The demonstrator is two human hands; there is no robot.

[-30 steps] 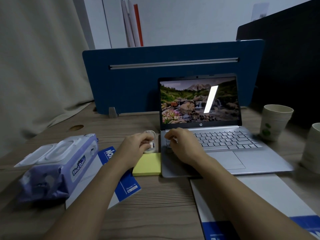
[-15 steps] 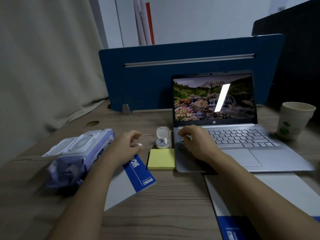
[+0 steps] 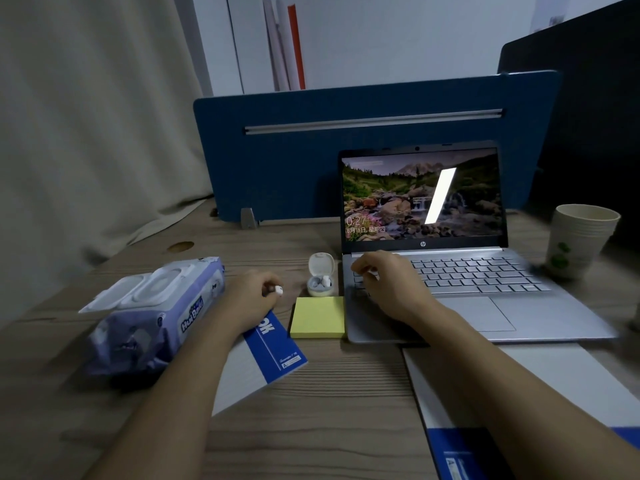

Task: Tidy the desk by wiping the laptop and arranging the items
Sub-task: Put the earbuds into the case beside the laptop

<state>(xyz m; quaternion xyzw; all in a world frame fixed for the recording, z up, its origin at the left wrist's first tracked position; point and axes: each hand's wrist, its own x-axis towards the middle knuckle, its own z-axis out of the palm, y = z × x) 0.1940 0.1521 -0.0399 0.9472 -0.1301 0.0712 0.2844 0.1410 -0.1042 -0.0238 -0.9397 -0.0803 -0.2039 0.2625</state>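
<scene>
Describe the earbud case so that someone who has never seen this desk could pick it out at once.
Start at the open laptop and go to its left edge. The earbud case stands there on the desk, just behind the yellow sticky notes. It is small, white and rounded, with its lid flipped up, unlike the flat pad.

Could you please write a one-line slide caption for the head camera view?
Left hand pinches a small white earbud beside its open white charging case; right hand rests on the silver laptop.

Laptop: "hp", "0:27"; wipes pack: "Hui Baili"; notebook: "ok".
</scene>
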